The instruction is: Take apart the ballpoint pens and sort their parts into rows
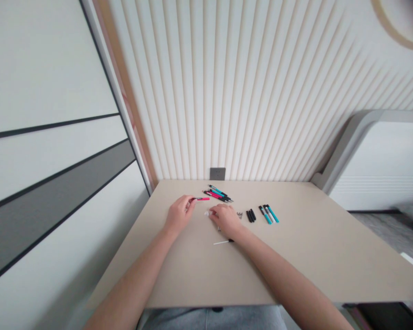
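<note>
My left hand (pixel 181 211) is closed in a pinch on a pink pen barrel (pixel 203 199), held out sideways just above the table. To its right, my right hand (pixel 226 217) reaches down to some small whitish, clear-looking pieces (pixel 207 213) on the tabletop. Its fingers are drawn together there, and what lies between them is too small to make out. Under the right wrist lies a thin white refill (pixel 220 242) with a dark end. Small metallic pieces (pixel 240 214) sit beside the right hand, partly hidden by it.
Several pink, blue and black pens (pixel 218 194) lie in a pile at the back. Black grips (pixel 251 215) and blue and white pen barrels (pixel 269 214) are lined up to the right on the beige table (pixel 316 247). A ribbed wall with a dark socket (pixel 217 173) bounds the far edge.
</note>
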Tool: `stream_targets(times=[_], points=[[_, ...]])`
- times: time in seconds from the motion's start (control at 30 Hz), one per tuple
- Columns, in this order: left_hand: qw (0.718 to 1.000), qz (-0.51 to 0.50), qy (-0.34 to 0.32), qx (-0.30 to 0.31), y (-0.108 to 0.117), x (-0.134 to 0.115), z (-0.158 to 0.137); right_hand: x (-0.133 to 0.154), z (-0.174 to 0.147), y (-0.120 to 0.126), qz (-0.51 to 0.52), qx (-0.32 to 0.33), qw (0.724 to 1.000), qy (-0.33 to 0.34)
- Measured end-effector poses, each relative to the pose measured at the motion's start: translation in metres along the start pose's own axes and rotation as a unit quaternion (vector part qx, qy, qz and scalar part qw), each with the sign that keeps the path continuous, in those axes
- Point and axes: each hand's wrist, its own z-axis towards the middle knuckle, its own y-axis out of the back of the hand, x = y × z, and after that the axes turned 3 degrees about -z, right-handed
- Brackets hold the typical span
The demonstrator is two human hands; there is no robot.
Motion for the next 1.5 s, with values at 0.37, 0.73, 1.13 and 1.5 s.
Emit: stream_targets(times=[0.37, 0.73, 1.13, 1.5], points=[[1.0, -0.001, 0.006, 0.012, -0.001, -0.002, 0.0, 0.005, 0.008, -0.003, -0.009, 0.014, 1.0, -0.013], [1.0, 0.004, 0.007, 0.014, -0.001, -0.001, 0.001, 0.004, 0.008, -0.005, -0.02, -0.009, 1.0, -0.005], [0.995, -0.074, -0.025, 0.064, -0.003, -0.004, -0.001, -0.004, -0.009, 0.003, -0.013, -0.217, 0.974, 0.068], [0.994, -0.049, -0.043, 0.091, -0.008, 0.004, 0.0, -0.007, -0.009, 0.004, 0.082, -0.197, 0.976, 0.047]])
